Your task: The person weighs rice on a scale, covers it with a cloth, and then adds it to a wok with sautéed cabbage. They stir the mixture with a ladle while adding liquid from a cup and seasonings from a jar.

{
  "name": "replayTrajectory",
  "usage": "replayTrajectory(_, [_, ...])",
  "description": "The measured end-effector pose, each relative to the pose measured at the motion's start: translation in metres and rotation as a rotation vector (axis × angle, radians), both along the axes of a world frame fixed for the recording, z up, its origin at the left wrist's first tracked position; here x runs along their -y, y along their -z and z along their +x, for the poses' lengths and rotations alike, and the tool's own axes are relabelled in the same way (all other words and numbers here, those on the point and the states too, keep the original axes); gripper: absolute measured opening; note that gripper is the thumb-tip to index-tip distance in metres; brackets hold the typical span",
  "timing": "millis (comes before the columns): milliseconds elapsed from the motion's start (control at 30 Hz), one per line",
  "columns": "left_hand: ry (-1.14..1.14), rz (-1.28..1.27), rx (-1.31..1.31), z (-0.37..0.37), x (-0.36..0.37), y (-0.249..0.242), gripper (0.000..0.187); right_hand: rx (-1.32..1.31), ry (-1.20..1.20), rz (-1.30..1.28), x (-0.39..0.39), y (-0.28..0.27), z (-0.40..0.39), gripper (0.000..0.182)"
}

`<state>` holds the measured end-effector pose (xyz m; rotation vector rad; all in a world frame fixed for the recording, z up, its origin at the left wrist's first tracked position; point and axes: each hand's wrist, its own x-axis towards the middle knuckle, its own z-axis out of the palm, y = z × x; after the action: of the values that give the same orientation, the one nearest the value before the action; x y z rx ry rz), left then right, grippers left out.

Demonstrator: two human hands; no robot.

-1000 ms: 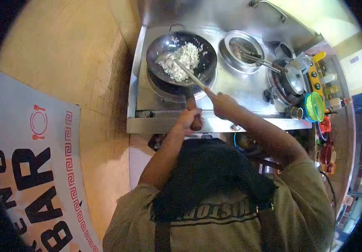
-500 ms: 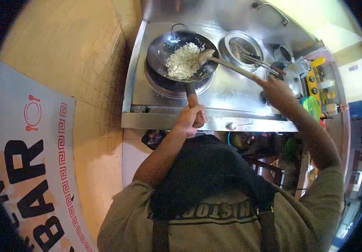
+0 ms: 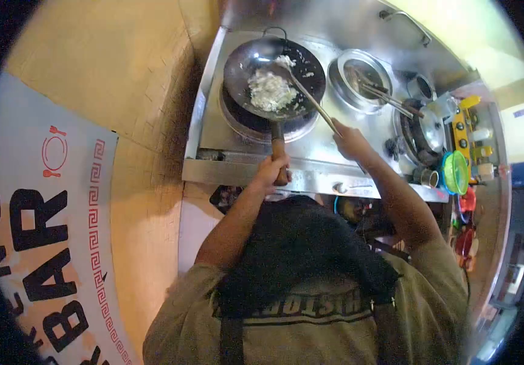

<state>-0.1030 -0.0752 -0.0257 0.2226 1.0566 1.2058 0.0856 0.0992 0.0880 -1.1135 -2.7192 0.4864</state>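
My left hand [image 3: 270, 172] is wrapped round the wooden handle of a dark wok [image 3: 237, 80], which rests on the near-left burner. White, rice-like food [image 3: 270, 91] lies heaped in the wok, with loose bits stuck along its far and right sides. In my right hand [image 3: 353, 145] is the long handle of a wok ladle [image 3: 306, 92]. Its head is in the wok at the far edge of the heap, with some white food on or against it.
Right of the wok sits a round metal pot [image 3: 360, 79] with utensils across its rim. A lidded pan [image 3: 429, 131], a small metal cup [image 3: 426, 177] and a green basket [image 3: 456, 172] stand farther right. A wall [image 3: 146, 91] borders the stove's left side.
My right hand has come left and nearer, and the ladle head has shifted from the wok's right side toward its far side. The food heap has changed shape. The view has shifted slightly.
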Motion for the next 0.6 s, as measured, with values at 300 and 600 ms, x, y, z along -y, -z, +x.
replayTrajectory(300, [-0.088, 0.825, -1.555, -0.002, -0.068, -0.09, 0.082, -0.139, 0.338, -1.007, 0.04, -0.064, -0.047, 0.041])
replayTrajectory(600, [0.085, 1.158, -1.291, -0.015, -0.091, -0.102, 0.03, -0.558, -0.561, -0.584, 0.088, -0.127, -0.011, 0.049])
